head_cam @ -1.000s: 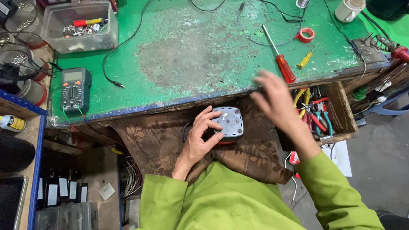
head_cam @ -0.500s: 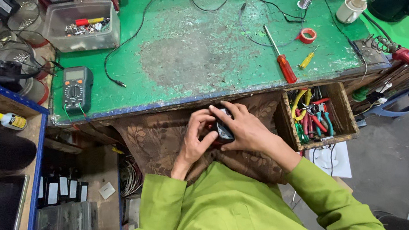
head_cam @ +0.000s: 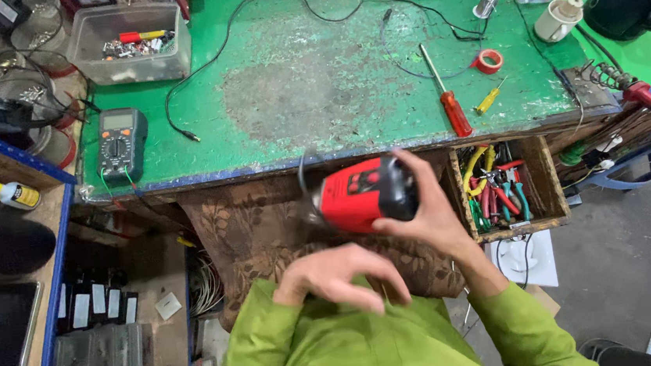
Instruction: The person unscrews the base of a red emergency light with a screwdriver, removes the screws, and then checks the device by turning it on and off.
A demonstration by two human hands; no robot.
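Observation:
My right hand (head_cam: 427, 212) grips a red and black handheld device (head_cam: 364, 193) and holds it up in front of the edge of the green workbench (head_cam: 317, 89). The device is blurred by motion, with its red body pointing left. My left hand (head_cam: 336, 275) hovers lower, near my green-sleeved lap, with fingers spread and nothing in it. A patterned brown cloth (head_cam: 243, 229) lies under both hands.
On the bench lie a red-handled screwdriver (head_cam: 445, 94), a small yellow screwdriver (head_cam: 488, 99), a red tape roll (head_cam: 488, 61), a black cable (head_cam: 264, 16), a multimeter (head_cam: 121, 144) and a clear parts box (head_cam: 128, 39). An open drawer of pliers (head_cam: 505, 188) sits to the right.
Both hands were on a small grey part on my lap. Now my right hand has lifted a red and black device, and my left hand has let go and dropped lower.

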